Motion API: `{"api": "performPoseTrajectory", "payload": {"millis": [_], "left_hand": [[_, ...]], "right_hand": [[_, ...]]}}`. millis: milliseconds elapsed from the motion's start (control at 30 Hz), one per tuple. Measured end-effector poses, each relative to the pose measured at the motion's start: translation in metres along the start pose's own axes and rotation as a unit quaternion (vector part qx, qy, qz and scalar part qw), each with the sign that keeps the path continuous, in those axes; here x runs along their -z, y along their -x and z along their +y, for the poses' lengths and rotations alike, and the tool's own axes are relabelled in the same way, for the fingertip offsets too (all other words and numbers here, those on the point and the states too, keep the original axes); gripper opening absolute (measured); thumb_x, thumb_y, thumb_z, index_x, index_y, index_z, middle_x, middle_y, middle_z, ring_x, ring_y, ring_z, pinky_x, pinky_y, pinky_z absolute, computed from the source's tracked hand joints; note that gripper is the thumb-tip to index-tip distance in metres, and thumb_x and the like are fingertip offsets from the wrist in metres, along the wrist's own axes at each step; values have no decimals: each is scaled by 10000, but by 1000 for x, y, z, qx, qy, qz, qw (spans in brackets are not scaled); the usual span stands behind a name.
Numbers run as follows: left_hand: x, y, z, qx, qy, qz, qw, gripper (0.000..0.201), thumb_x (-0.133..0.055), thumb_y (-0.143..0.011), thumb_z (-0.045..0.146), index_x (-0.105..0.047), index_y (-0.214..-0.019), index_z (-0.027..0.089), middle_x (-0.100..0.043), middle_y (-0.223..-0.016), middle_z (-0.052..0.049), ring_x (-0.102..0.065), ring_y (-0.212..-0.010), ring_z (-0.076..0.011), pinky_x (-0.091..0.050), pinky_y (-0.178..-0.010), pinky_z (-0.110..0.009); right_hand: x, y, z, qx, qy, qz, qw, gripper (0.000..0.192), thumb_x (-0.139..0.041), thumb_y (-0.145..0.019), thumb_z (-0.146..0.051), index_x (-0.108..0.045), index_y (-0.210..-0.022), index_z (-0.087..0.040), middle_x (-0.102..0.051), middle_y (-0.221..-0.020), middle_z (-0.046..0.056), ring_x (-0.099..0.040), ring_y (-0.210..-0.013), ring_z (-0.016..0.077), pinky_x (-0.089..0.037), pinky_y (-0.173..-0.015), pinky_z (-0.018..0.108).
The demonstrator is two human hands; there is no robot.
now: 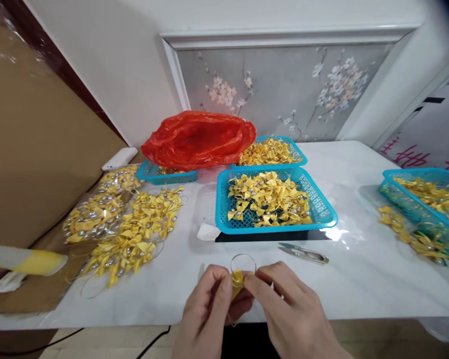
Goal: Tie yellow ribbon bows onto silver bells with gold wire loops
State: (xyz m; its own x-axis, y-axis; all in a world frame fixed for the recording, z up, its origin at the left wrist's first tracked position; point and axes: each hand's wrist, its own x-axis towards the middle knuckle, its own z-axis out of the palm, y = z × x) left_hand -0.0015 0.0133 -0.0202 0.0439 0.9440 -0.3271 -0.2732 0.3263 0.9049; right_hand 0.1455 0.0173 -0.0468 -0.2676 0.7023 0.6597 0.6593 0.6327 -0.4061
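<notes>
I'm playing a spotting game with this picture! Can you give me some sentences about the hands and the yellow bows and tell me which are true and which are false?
1. Both hands pinch one small yellow ribbon bow between them. True: the left hand and right hand meet on it.
2. The thread snips are in the right hand. False: they lie on the white table, beyond that hand.
3. The nearest blue basket holds yellow bows. True.
4. The plastic bag at the back is green. False: it is red.
5. A thin wire loop sticks up from the held bow. True.
</notes>
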Motion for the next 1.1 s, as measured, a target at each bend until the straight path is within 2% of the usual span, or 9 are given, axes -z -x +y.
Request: {"api": "performPoseTrajectory", "payload": {"millis": [133, 367, 567, 633, 700, 767, 833, 1000, 1100], "left_hand": [[1, -2, -3, 6, -18, -13, 1000, 285, -700, -816, 475, -647, -731, 207, -656, -743, 16, -661, -760, -164, -591, -748, -261], [8, -5, -7, -38, -101, -63, 992, 186, -669, -863, 387, -720, -822, 213, -709, -794, 6, -658, -793, -174, -576, -792, -256], [10, -6, -7, -37, -71, -48, 996, 216, -705, -841, 372, -683, -724, 191, -658, -710, 28, -654, -744, -148, -577, -748, -229], [8, -5, -8, -18, -40, -39, 998, 245, -705, -841, 386, -655, -710, 185, -686, -754, 15, -688, -796, -165, -584, -809, -269], [7, -4, -8, -1, -3, -24, 1000, 265, -713, -832, 406, -636, -708, 184, -725, -826, -10, -722, -886, -210, -580, -874, -325], [6, -3, -8, 10, 31, -12, 999, 285, -731, -814, 420, -624, -691, 186, -728, -818, -13, -737, -929, -242, -581, -890, -343], [6, -3, -8, 16, 46, -5, 999, 301, -758, -787, 424, -614, -666, 189, -701, -751, 6, -747, -935, -250, -589, -858, -308], [7, -4, -6, 51, 93, 5, 994, 329, -805, -735, 427, -599, -636, 191, -681, -734, 17, -756, -927, -241, -592, -764, -227], [9, -4, -4, 83, 142, -2, 986, 316, -820, -729, 390, -600, -625, 187, -685, -731, 15, -760, -917, -243, -596, -756, -234]], "right_hand": [[-4, 3, -3, -24, -38, 30, 999, 303, -454, -921, -23, -644, -1101, -176, -633, -870, 85, -592, -709, 168, -508, -561, 255], [-18, 9, -11, -90, -91, 33, 991, 294, -451, -943, -80, -588, -1187, -173, -541, -753, 45, -556, -643, 168, -505, -533, 259], [-18, 4, -11, -117, -195, 65, 972, 242, -508, -911, -46, -656, -993, -219, -598, -966, 78, -636, -854, 172, -561, -725, 278], [-13, 3, -10, -168, -295, 97, 935, 191, -550, -921, -95, -665, -918, -248, -625, -960, 54, -643, -925, 175, -565, -765, 272], [-7, 1, -8, -240, -422, 136, 864, 147, -556, -953, -182, -660, -913, -279, -654, -888, 27, -657, -926, 176, -575, -665, 238], [0, -1, -4, -306, -526, 170, 775, 108, -563, -963, -245, -655, -934, -292, -647, -789, -3, -676, -794, 155, -536, -514, 183], [7, -3, 1, -340, -566, 196, 725, 48, -611, -940, -275, -659, -943, -281, -618, -731, -29, -638, -614, 108, -491, -451, 156], [22, 0, 22, -337, -498, 283, 747, 127, -739, -839, -285, -662, -933, -246, -612, -699, -32, -562, -515, 83, -493, -466, 198], [28, 4, 37, -367, -490, 312, 726, 206, -791, -779, -296, -652, -924, -250, -604, -688, -37, -540, -528, 85, -482, -461, 191]]}}
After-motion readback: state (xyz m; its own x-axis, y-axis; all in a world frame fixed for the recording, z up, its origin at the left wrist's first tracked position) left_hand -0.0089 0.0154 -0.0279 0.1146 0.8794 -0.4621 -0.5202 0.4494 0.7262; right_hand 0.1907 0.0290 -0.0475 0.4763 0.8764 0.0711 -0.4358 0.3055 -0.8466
